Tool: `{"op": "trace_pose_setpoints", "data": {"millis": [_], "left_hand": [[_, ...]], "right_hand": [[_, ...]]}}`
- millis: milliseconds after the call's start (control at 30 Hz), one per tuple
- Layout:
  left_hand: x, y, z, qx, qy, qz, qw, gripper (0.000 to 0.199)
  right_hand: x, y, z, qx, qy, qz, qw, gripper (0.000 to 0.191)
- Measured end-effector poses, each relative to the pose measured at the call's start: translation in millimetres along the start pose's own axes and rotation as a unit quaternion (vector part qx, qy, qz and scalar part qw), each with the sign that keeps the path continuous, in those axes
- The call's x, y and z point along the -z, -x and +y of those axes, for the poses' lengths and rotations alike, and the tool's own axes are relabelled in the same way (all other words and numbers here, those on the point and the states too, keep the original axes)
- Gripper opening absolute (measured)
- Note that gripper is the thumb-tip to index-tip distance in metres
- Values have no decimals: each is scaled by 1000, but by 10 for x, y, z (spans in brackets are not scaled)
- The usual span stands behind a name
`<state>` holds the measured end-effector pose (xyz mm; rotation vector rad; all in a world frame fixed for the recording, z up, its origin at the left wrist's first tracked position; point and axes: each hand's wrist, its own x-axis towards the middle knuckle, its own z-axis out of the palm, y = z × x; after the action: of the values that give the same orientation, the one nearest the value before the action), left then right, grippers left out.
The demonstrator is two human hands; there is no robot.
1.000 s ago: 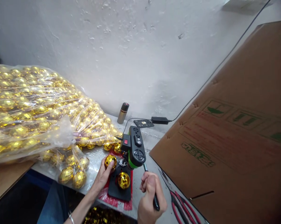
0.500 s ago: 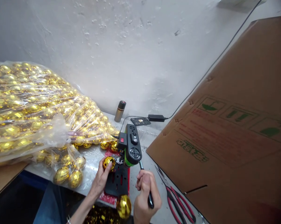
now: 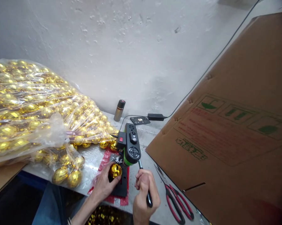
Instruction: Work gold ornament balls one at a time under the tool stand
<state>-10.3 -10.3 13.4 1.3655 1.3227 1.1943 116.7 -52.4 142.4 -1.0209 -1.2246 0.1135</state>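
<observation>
My left hand (image 3: 105,184) has its fingers curled round a gold faceted ball (image 3: 116,171), which it holds over the black base plate (image 3: 120,190) just in front of the head of a small black and green bench machine (image 3: 133,144). My right hand (image 3: 146,193) is wrapped round the black-gripped lever (image 3: 149,200) on the machine's right side. Under the base plate lies red plastic wrap (image 3: 99,171). The machine's tool tip and the ball's far side are mostly hidden.
A big clear bag of gold balls (image 3: 28,107) fills the left. Red-handled scissors (image 3: 175,200) lie right of my right hand, beside a large cardboard box (image 3: 215,131). Behind the machine are a small bottle (image 3: 119,110), a phone-like slab (image 3: 140,120) and a black power adapter (image 3: 155,117).
My left hand has brought its ball right and nearer me, over the base plate. Another gold ball at the plate's front edge has gone from view. My right hand stays on the lever.
</observation>
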Motion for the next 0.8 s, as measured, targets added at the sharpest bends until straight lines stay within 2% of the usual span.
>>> {"op": "trace_pose_setpoints", "data": {"millis": [100,267,400,567,800], "left_hand": [[-23,41,-74,-60,-73,-15,995,59],[-54,72,-212,-99,-100,-1,990,55],[-74,101,-281,-116,-104,14,988,54],[-49,146,-313,-135,-115,-24,984,55],[-34,34,-202,-115,-137,-50,983,55]], "right_hand": [[6,-7,-10,7,1,-6,1000,31],[18,9,1,7,1,-7,1000,31],[24,33,22,8,-1,-8,1000,30],[19,43,7,2,7,-3,1000,30],[24,25,-43,-4,12,-5,1000,29]]}}
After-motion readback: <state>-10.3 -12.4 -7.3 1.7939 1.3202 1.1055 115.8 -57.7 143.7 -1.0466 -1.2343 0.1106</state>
